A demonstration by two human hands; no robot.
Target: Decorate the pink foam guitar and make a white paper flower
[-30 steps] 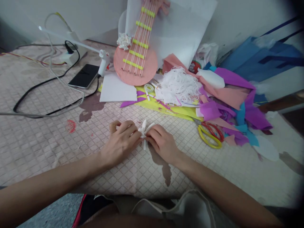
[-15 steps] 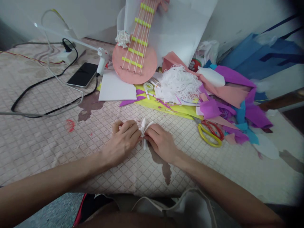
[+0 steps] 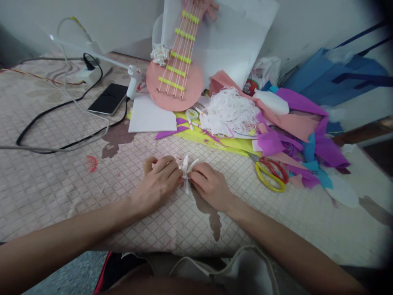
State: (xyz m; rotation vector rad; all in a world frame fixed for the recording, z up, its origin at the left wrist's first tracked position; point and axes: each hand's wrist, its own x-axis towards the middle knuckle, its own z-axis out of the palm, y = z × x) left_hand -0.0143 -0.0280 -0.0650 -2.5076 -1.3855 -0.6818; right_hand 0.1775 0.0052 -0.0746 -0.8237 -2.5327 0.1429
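Between my two hands, over the quilted cloth, is a small white piece [image 3: 186, 164] with several narrow strips sticking out like petals. My left hand [image 3: 161, 176] pinches its left side, thumb and forefinger hidden in part behind the knuckles. On the right side, the fingertips of my right hand [image 3: 208, 182] are pressed together on one of the strips. One strip points up and another hangs down between the hands.
Behind the hands are a pink paper guitar [image 3: 175, 88], a white pad [image 3: 152, 114], a heap of white string [image 3: 230, 110] and coloured scraps. Scissors [image 3: 270, 176] lie at right. A phone [image 3: 109, 98], glue gun [image 3: 132, 82] and cables are at left.
The right hand has shifted very slightly away from the left, and the white strips between them show a bit more spread. The view has tilted slightly.
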